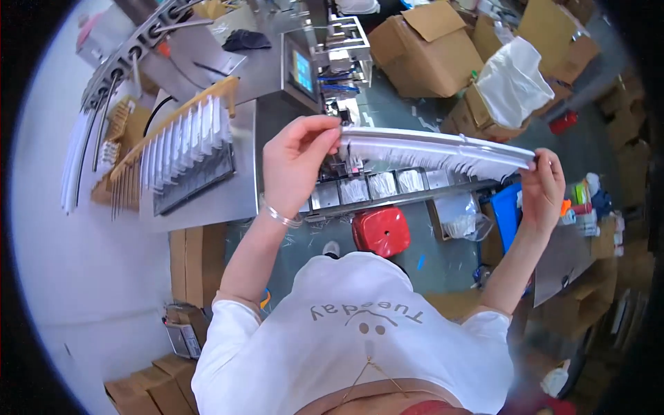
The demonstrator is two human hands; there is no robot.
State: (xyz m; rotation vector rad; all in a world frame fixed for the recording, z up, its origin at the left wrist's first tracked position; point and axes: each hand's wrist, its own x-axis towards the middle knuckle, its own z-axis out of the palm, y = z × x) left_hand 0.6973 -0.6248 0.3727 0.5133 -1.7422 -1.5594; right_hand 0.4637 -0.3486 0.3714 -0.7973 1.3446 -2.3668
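A long, narrow pale rail [436, 138] with a dense white fringe of thin strands along its lower side is stretched between my hands, in front of my chest. My left hand [297, 155] pinches its left end between thumb and fingers, and a silver bangle circles that wrist. At the other end, slightly lower, my right hand [543, 187] grips the rail with curled fingers. It tilts down a little to the right. What the strands are made of is too fine to make out.
To the left, a wooden rack [176, 124] with hanging translucent pieces stands on a metal table [238, 187]. Beyond are a machine with a screen [301, 69] and a row of trays [382, 185]. A red stool [382, 232] stands below; cardboard boxes [429, 52] fill the far right.
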